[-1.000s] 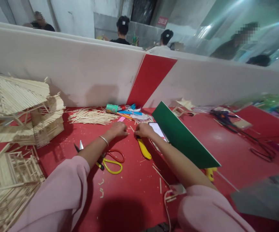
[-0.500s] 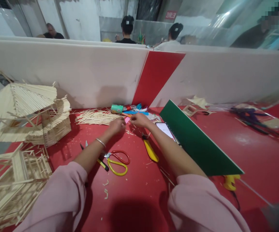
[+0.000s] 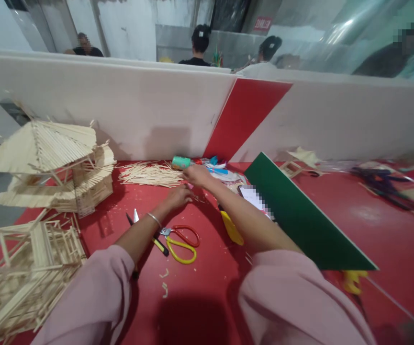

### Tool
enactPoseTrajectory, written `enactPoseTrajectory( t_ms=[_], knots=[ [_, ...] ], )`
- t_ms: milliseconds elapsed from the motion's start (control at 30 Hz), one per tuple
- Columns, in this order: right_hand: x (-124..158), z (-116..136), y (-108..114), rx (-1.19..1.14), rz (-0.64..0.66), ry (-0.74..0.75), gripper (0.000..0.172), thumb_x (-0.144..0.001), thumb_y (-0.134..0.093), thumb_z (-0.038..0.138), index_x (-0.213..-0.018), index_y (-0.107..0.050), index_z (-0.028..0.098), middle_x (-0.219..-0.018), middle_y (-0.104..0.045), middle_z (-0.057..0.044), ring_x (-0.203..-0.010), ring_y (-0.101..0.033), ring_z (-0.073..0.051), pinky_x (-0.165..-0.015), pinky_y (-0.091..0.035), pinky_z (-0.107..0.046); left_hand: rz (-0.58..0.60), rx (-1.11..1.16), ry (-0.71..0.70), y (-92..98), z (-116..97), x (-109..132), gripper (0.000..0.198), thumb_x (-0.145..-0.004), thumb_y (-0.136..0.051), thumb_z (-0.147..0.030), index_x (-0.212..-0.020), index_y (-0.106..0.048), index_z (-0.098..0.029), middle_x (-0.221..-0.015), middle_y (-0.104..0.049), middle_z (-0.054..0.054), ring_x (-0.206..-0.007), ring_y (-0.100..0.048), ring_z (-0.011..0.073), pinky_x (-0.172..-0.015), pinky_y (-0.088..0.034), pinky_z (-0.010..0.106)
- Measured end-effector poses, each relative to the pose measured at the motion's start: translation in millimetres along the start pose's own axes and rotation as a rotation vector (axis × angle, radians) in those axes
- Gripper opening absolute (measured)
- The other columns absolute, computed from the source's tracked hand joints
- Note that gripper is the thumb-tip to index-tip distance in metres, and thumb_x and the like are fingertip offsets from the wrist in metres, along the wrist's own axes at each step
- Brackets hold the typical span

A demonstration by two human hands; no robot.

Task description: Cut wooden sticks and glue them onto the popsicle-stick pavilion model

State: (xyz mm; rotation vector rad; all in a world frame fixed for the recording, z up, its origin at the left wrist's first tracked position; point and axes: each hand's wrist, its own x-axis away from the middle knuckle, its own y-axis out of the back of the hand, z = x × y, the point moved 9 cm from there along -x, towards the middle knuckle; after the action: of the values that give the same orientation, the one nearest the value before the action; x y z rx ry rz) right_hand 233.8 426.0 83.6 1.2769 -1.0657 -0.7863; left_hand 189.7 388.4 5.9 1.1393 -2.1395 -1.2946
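Note:
My left hand [image 3: 181, 195] is low over the red table with its fingers drawn together; whatever they hold is too small to make out. A small pink piece [image 3: 190, 186] shows just beyond those fingers. Farther forward, my right hand [image 3: 196, 176] is at the right end of a pile of thin wooden sticks [image 3: 149, 173], fingers bent down and pressed together. Whether a stick is between them cannot be seen. Behind that hand lies a green cylinder [image 3: 181, 163]. Scissors [image 3: 182, 243] with one red and one yellow handle rest near my left forearm, beside a yellow-and-black cutter [image 3: 161, 246].
A stick-built pavilion model [image 3: 52, 165] and a wooden frame [image 3: 27, 273] stand at left. A yellow-handled tool [image 3: 231, 227] and a phone [image 3: 253, 197] lie by my right forearm. A green board [image 3: 307, 220] leans at right. A white partition [image 3: 120, 105] closes the back; people sit beyond.
My right hand has moved left and forward to the stick pile, away from the pink piece. My left hand has dropped slightly nearer to me. The whole view has shifted a little.

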Motion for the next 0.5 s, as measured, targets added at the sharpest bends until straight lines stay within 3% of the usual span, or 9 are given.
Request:
enactPoseTrajectory(
  t_ms=[133, 233, 333, 433, 500],
  knots=[
    [74.9, -70.9, -29.5, 0.039, 0.114, -0.151, 0.034, -0.098, -0.048, 0.031, -0.115, -0.076, 0.021, -0.116, -0.075, -0.013, -0.106, -0.068, -0.026, -0.084, -0.046, -0.029, 0.033, 0.027, 0.016, -18.7, -17.2, -18.5, 0.014, -0.087, -0.067, -0.029, -0.091, -0.077, -0.020, -0.106, -0.070, 0.008, -0.093, -0.064, 0.0231, -0.080, -0.047, 0.032],
    [118.1, -107.1, -51.7, 0.041, 0.175, -0.229, 0.033, -0.092, -0.055, 0.024, -0.119, -0.074, 0.023, -0.117, -0.075, -0.010, -0.105, -0.068, -0.023, -0.081, -0.045, -0.025, 0.014, 0.031, 0.048, -14.2, -15.1, -16.8, 0.010, -0.086, -0.067, -0.027, -0.085, -0.073, -0.019, -0.102, -0.070, 0.007, -0.091, -0.063, 0.0220, -0.077, -0.044, 0.030],
    [134.0, -120.8, -69.8, 0.061, 0.212, -0.260, 0.028, -0.089, -0.058, 0.023, -0.109, -0.077, 0.022, -0.110, -0.077, -0.010, -0.100, -0.070, -0.024, -0.074, -0.045, -0.025, -0.080, -0.006, 0.161, 16.1, 9.6, -8.6, 0.012, -0.090, -0.061, -0.027, -0.091, -0.071, -0.020, -0.106, -0.070, 0.008, -0.095, -0.063, 0.0227, -0.077, -0.043, 0.030],
    [129.8, -114.4, -78.8, 0.078, 0.199, -0.199, 0.029, -0.085, -0.060, 0.021, -0.109, -0.076, 0.023, -0.118, -0.075, -0.010, -0.105, -0.069, -0.024, -0.074, -0.045, -0.025, -0.208, -0.080, 0.317, 64.2, 45.7, 3.2, 0.023, -0.096, -0.048, -0.024, -0.103, -0.070, -0.020, -0.114, -0.069, 0.011, -0.103, -0.062, 0.0248, -0.079, -0.043, 0.032],
    [124.0, -106.2, -79.3, 0.081, 0.172, -0.130, 0.032, -0.084, -0.061, 0.020, -0.113, -0.074, 0.024, -0.124, -0.072, -0.009, -0.113, -0.066, -0.024, -0.077, -0.045, -0.025, -0.267, -0.131, 0.394, 92.0, 63.4, 10.9, 0.025, -0.096, -0.050, -0.026, -0.113, -0.068, -0.022, -0.114, -0.070, 0.011, -0.105, -0.062, 0.0259, -0.080, -0.042, 0.033]
  ],
)
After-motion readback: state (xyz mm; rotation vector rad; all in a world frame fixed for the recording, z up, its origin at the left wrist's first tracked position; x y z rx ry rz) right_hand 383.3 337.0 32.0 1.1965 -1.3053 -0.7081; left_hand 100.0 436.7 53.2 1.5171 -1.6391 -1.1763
